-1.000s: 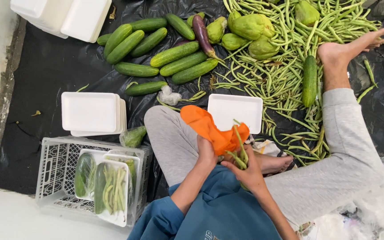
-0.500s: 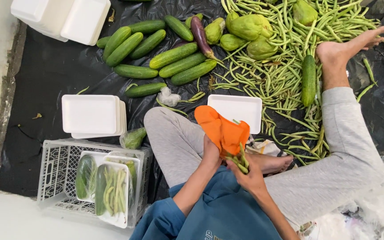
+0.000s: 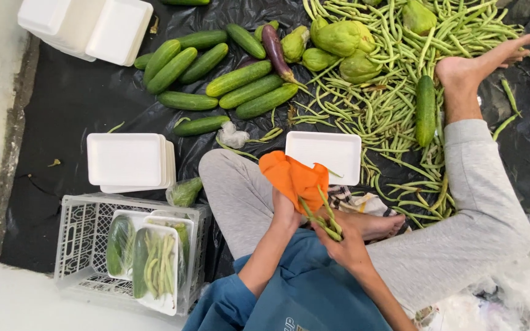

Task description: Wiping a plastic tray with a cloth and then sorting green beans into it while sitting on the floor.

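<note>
Since the earlier frame the cloth (image 3: 294,176) has lowered slightly and folded closer over the beans (image 3: 321,216). The left hand (image 3: 284,211) is closed on the orange cloth; the right hand (image 3: 346,245) grips the small bunch of beans, cloth touching their upper ends, above the lap. Just beyond lies an empty white tray (image 3: 324,156). A bean pile (image 3: 387,79) and cucumbers (image 3: 240,86) spread farther out. A crate (image 3: 75,236) of packed trays stands at left.
</note>
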